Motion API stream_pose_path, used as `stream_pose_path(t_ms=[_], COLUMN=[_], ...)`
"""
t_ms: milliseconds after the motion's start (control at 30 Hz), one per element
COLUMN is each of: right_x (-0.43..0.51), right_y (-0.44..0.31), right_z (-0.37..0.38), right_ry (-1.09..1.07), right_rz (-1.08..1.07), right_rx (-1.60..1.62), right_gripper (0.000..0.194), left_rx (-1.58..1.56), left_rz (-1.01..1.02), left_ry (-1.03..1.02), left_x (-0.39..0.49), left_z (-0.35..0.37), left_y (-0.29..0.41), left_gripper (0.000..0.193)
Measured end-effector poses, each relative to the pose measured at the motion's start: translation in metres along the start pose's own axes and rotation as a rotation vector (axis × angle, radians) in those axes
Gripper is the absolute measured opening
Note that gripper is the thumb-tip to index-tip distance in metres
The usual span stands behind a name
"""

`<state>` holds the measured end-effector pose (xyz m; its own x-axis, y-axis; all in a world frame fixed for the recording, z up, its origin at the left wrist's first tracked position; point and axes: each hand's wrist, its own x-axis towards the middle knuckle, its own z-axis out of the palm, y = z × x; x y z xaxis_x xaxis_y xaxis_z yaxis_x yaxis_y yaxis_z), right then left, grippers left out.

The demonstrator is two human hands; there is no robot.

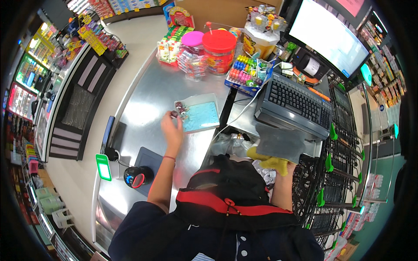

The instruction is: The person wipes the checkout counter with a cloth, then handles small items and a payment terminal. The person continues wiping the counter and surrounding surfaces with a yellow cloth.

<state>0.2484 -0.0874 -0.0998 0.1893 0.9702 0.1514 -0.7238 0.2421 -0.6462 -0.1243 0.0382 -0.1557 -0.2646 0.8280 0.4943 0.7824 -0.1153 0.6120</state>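
Note:
On the steel counter (147,88) lies a shallow box with a light-blue bottom (204,114) and pale sides. A few small dark red round pieces (179,106), perhaps wrapped sweets, are bunched at its left end. At that corner, my left hand (173,130) pinches one more dark round piece (174,114) between thumb and fingers. My right hand (290,168), partly hidden, is low on the right and grips a yellow-green cloth (272,163). A dark grey flat panel (281,142) sits right against the cloth; whether I hold it too is unclear.
A black keyboard unit (294,101) and a monitor (328,36) stand at right, with a white cable (241,112) across the counter gap. Candy tubs (219,53) and a blue display box (248,73) line the back. A round scanner (138,176) and black wire racks (341,156) flank me.

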Motion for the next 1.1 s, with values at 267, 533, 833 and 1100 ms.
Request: stream_pose_path(t_ms=[267, 533, 833, 1100], right_x=[-0.006, -0.001, 0.024, 0.009], right_y=[0.022, 0.015, -0.019, -0.015], right_z=[0.033, 0.095, 0.112, 0.094], right_ry=[0.083, -0.125, 0.032, 0.086], right_rz=[0.058, 0.008, -0.101, -0.056], right_rx=[-0.135, -0.433, -0.104, 0.530], right_gripper=[0.045, 0.056, 0.031, 0.035], left_rx=[-0.851, -1.001, -0.984, -0.541], left_rz=[-0.066, -0.018, 0.033, 0.535], left_ry=[-0.168, -0.807, -0.915, -0.198], left_x=[0.025, -0.013, -0.008, 0.004], left_z=[-0.036, -0.039, -0.044, -0.040], left_y=[0.107, 0.220, 0.239, 0.245], left_gripper=[0.038, 0.034, 0.042, 0.021])
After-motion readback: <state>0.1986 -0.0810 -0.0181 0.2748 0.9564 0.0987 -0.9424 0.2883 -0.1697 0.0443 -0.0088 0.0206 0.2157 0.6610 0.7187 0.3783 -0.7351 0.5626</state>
